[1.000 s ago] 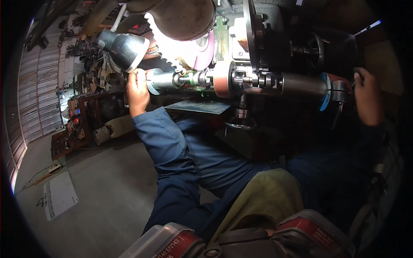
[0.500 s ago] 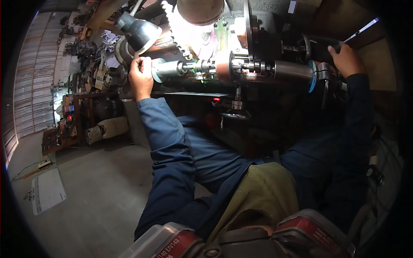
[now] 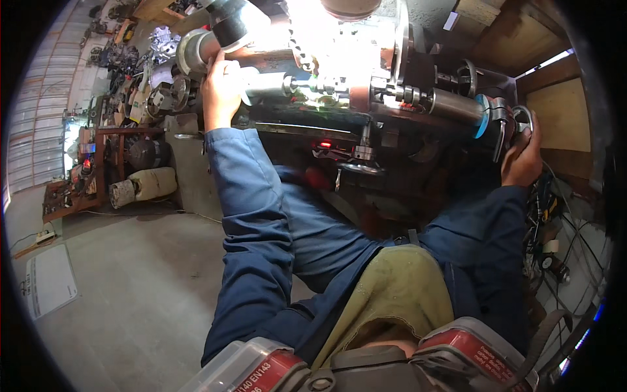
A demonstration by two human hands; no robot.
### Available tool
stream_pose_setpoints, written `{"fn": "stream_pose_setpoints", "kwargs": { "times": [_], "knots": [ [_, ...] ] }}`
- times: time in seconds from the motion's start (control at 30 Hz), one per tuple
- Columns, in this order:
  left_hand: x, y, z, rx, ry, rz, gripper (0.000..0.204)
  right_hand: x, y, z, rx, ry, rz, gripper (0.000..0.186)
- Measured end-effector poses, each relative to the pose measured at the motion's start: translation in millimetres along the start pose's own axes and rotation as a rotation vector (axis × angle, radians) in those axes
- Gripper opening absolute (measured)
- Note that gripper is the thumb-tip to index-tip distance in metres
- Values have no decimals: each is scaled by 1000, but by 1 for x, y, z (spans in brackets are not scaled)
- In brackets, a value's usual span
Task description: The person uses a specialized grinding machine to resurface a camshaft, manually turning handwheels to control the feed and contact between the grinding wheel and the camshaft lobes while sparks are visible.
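Observation:
A long stepped metal shaft (image 3: 392, 91) lies crosswise in a machine, between a grey left spindle (image 3: 269, 87) and a grey right cylinder (image 3: 454, 104). My left hand (image 3: 221, 97) is closed at the left spindle's end, its fingers against the round flange (image 3: 248, 85). Glare and the hand hide much of that flange. At the machine's right end, my right hand (image 3: 522, 162) grips the rim of a small metal handwheel (image 3: 524, 117). Next to the handwheel are a lever clamp (image 3: 501, 127) and a blue ring (image 3: 482, 116).
A bright work lamp (image 3: 236, 26) hangs above my left hand. A larger handwheel (image 3: 359, 167) projects from the machine's front, below the shaft. Metal parts crowd the left shelves, near a pale canister (image 3: 153, 185). Cables (image 3: 575, 228) run at the right.
My right hand has come down and inward from beside the machine's right end onto the small handwheel. My left hand stays at the left spindle. The whole view has shifted slightly.

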State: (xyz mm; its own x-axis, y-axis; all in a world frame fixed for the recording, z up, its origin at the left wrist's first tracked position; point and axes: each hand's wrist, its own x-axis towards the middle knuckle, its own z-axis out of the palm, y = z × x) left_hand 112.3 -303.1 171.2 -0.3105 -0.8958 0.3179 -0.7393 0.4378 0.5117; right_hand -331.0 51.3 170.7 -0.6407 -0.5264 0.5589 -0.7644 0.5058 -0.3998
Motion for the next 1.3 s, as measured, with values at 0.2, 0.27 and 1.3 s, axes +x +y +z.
{"fn": "stream_pose_setpoints", "kwargs": {
  "times": [0.2,0.27,1.3],
  "knots": [
    [3,4,-4,-49,44,1,29,26,3,-10,-95,-235,59,34],
    [1,13,-4,-96,118,-1,22,38,6,-12,-133,-315,46,34],
    [-183,133,118,-266,-873,-282,94,57,17,-4,-215,-373,56,34]
  ]
}}
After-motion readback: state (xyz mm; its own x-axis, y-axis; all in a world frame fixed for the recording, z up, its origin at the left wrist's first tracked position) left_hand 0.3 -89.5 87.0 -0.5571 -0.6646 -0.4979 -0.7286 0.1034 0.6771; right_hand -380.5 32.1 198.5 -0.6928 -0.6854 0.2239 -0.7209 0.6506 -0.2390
